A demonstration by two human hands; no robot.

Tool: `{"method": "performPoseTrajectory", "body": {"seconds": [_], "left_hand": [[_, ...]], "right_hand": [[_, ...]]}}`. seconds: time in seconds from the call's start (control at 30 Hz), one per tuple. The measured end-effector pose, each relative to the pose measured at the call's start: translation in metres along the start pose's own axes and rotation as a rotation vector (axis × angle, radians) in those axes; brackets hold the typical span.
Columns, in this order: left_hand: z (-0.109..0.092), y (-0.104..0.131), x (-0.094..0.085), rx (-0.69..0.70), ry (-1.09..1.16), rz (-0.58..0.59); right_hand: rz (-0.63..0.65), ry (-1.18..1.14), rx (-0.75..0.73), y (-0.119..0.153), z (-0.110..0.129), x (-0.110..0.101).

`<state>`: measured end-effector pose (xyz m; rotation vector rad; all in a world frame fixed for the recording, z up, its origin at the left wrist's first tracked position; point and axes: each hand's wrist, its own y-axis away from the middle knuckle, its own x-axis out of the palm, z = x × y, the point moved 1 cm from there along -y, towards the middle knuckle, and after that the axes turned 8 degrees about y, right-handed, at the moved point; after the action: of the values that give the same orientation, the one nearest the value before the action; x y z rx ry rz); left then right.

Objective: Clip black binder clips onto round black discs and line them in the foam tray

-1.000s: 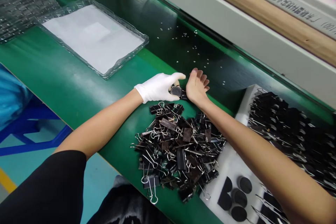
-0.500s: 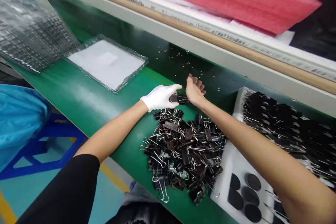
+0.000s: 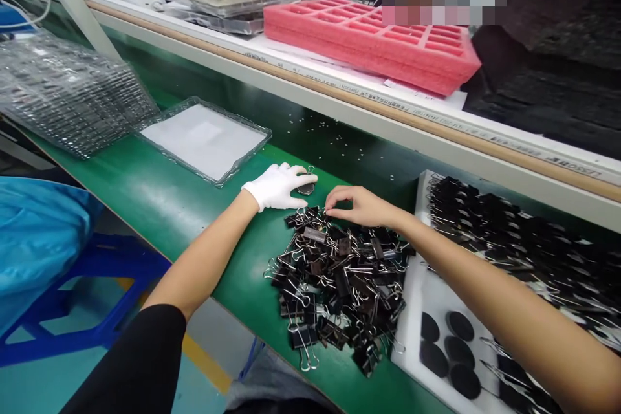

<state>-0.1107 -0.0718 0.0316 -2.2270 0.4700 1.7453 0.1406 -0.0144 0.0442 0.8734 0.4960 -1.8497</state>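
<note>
My left hand (image 3: 277,187), in a white glove, is over the green bench with thumb and fingers around a small dark round disc (image 3: 306,189). A wire clip handle shows above the disc; how the two are joined is partly hidden. My bare right hand (image 3: 359,206) is at the top edge of a heap of black binder clips (image 3: 342,278). Its thumb and index finger pinch together at a binder clip's wire handle (image 3: 325,211), most of which is hard to make out.
A white foam tray (image 3: 411,310) at right holds black discs (image 3: 459,352) and rows of clipped pieces (image 3: 509,233). Clear plastic trays (image 3: 87,97) and a tray with a white sheet (image 3: 204,139) lie at left. A shelf edge (image 3: 339,94) bearing pink foam (image 3: 359,45) crosses behind.
My right hand has come down from a raised, open pose to a pinch at the heap's edge. My left hand has turned and its fingers have spread somewhat around the disc. The view has tilted up.
</note>
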Motion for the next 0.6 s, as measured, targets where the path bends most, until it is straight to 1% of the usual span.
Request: {"method": "performPoseTrajectory", "body": {"seconds": [0.07,0.17,0.27,0.3,0.37,0.47,0.53,0.6], "left_hand": [[-0.002,-0.001,-0.002,-0.036,-0.045,-0.044],[-0.004,-0.001,-0.006,-0.080,-0.122,-0.120],[-0.003,0.000,-0.005,-0.053,-0.143,-0.186],[-0.002,-0.001,-0.004,-0.030,-0.129,-0.181],[0.001,-0.002,0.001,0.003,-0.084,-0.124],[0.006,-0.004,0.006,-0.030,-0.041,-0.043],[0.008,-0.005,0.008,-0.056,-0.029,-0.039],[0.009,-0.005,0.008,-0.059,-0.016,-0.046]], "right_hand": [[-0.013,-0.027,0.050,0.001,-0.001,-0.004],[-0.050,-0.108,0.192,0.005,-0.007,-0.012],[-0.110,-0.123,0.336,0.006,-0.012,-0.020],[-0.133,-0.103,0.384,0.006,-0.012,-0.021],[-0.224,-0.103,0.497,0.003,-0.012,-0.021],[-0.398,-0.250,0.676,-0.006,-0.010,-0.013],[-0.425,-0.315,0.749,-0.014,-0.007,-0.006],[-0.378,-0.293,0.787,-0.021,-0.004,-0.002]]}}
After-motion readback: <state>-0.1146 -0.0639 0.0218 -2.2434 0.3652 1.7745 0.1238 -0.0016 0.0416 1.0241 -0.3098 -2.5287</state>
